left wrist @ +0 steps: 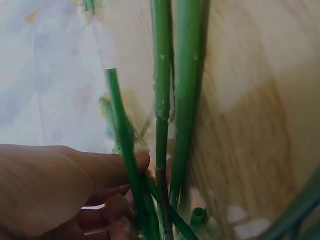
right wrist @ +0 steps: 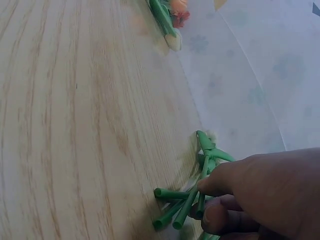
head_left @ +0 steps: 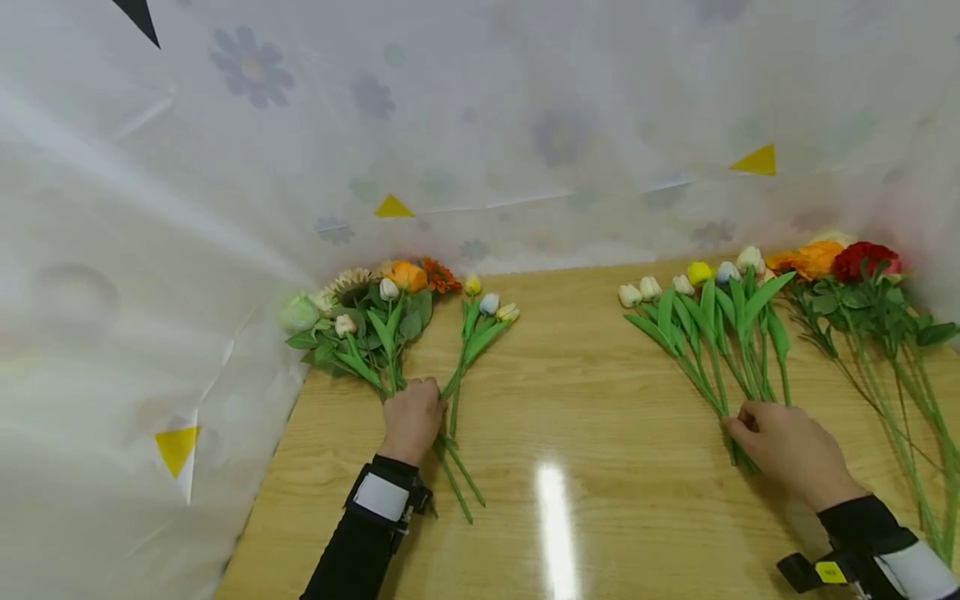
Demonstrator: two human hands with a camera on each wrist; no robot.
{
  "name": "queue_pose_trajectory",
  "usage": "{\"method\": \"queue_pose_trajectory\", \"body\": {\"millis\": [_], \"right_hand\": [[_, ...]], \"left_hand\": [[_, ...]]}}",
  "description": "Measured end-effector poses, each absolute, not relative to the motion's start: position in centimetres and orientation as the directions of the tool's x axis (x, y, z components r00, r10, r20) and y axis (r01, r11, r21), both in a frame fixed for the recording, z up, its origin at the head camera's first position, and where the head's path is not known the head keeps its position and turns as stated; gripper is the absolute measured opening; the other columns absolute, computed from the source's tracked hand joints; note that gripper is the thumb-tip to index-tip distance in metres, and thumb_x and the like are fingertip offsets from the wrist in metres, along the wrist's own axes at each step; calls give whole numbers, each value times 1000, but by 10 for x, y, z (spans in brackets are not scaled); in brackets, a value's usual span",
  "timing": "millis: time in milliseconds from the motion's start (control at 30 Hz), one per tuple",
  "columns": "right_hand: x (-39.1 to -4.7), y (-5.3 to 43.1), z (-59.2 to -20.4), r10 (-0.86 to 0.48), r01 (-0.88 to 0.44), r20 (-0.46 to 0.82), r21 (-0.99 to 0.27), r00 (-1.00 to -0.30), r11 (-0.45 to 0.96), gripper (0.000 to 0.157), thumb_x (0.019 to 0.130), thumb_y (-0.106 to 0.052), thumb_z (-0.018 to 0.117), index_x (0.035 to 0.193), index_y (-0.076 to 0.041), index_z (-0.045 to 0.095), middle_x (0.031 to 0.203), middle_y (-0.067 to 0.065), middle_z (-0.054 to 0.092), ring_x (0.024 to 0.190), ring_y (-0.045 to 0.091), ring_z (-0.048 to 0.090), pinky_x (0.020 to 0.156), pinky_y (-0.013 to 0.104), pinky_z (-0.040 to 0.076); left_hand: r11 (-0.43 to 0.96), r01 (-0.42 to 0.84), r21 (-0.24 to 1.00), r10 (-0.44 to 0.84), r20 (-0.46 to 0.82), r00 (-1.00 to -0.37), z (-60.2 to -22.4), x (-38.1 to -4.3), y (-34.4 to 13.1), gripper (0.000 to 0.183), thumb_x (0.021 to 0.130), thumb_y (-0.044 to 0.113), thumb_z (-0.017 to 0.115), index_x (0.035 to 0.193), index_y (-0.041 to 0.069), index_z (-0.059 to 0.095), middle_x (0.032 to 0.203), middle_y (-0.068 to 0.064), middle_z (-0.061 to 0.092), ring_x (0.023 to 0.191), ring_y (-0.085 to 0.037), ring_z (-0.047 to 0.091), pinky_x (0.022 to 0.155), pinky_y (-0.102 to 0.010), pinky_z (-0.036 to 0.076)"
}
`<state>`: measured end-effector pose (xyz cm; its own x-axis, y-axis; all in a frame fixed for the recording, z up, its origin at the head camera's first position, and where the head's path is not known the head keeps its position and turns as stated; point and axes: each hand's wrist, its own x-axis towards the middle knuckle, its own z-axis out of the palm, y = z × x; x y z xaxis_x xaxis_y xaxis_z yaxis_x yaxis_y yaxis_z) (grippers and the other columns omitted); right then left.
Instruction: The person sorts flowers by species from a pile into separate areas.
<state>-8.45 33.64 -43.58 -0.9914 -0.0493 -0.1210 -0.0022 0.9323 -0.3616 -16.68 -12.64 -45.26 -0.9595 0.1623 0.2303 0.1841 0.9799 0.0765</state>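
Note:
On the left side of the table, my left hand pinches green tulip stems between thumb and fingers. A white tulip and a pale pink tulip lie above that hand, over a pile of mixed flowers. Just right of it lie a blue tulip and two yellow ones, their stems passing close to the hand; which stems it grips is partly hidden. At the right, my right hand pinches the lower stems of a fanned bunch of white, yellow and blue tulips.
Orange and red flowers with long stems lie at the far right. A sunflower-like bloom and an orange flower are in the left pile. A patterned plastic sheet borders the wooden table at the back and left.

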Motion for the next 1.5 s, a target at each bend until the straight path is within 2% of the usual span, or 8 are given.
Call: {"method": "queue_pose_trajectory", "body": {"millis": [167, 300, 533, 667, 867, 1033, 1167, 1500], "right_hand": [[-86, 339, -436, -41, 20, -160, -365, -986, 931, 29, 101, -28, 54, 75, -14, 57, 57, 0, 40, 50, 16, 37, 49, 29, 24], [-87, 341, -433, -27, 43, -178, -375, -984, 926, 30, 102, -31, 51, 81, -12, 60, 59, 1, 42, 52, 16, 38, 50, 30, 24], [-87, 338, -424, -12, 45, -152, -364, -988, 930, 34, 104, -36, 48, 89, -11, 64, 59, 1, 44, 51, 17, 39, 49, 30, 24], [-86, 332, -421, -32, 12, -110, -374, -993, 927, 28, 103, -30, 50, 90, -10, 64, 56, 0, 43, 48, 15, 36, 48, 28, 21], [-82, 321, -422, -86, -61, -48, -390, -995, 919, 22, 102, -23, 55, 84, -12, 64, 56, -2, 45, 46, 10, 33, 47, 25, 22], [-84, 312, -423, -118, -81, -55, -448, -992, 891, 29, 104, -29, 53, 83, -12, 64, 56, -2, 45, 46, 8, 33, 48, 25, 24], [-83, 307, -424, -120, -77, -60, -475, -991, 877, 29, 104, -30, 54, 85, -12, 67, 58, -2, 46, 48, 7, 33, 48, 25, 24], [-81, 284, -427, -199, -175, 19, -556, -980, 813, 23, 101, -25, 60, 79, -18, 64, 55, -8, 39, 47, 2, 28, 48, 22, 25]], "left_hand": [[956, 191, 221, 147, 202, -968, -451, -164, -130, 18, 85, 23, 79, 79, 10, 68, 67, -7, 66, 46, -17, 55, 41, -32, 42], [928, 186, 324, 128, 192, -973, -444, -164, -129, 7, 92, 17, 72, 91, 10, 72, 78, -6, 72, 54, -14, 60, 47, -29, 47], [855, 203, 478, 100, 232, -968, -427, -170, -124, 11, 95, 16, 68, 102, 9, 72, 91, -8, 74, 61, -14, 63, 47, -25, 43], [704, 191, 684, 99, 171, -980, -414, -173, -121, 18, 96, 22, 68, 105, 7, 71, 91, -8, 72, 64, -14, 61, 52, -25, 44], [361, 40, 932, 182, -29, -983, -400, -169, -111, 31, 99, 33, 62, 115, 7, 67, 94, -5, 72, 66, -16, 58, 56, -25, 44], [136, -76, 988, 239, -107, -965, -395, -163, -104, 36, 101, 36, 58, 122, 6, 61, 96, -6, 71, 63, -14, 50, 56, -22, 40], [37, -88, 995, 269, -95, -959, -394, -158, -98, 38, 102, 35, 55, 131, 9, 58, 99, -8, 69, 63, -11, 47, 59, -23, 41], [-33, -120, 992, 412, -96, -906, -398, -143, -75, 44, 104, 34, 52, 143, 14, 48, 108, 3, 70, 68, -7, 46, 63, -22, 41]]}}
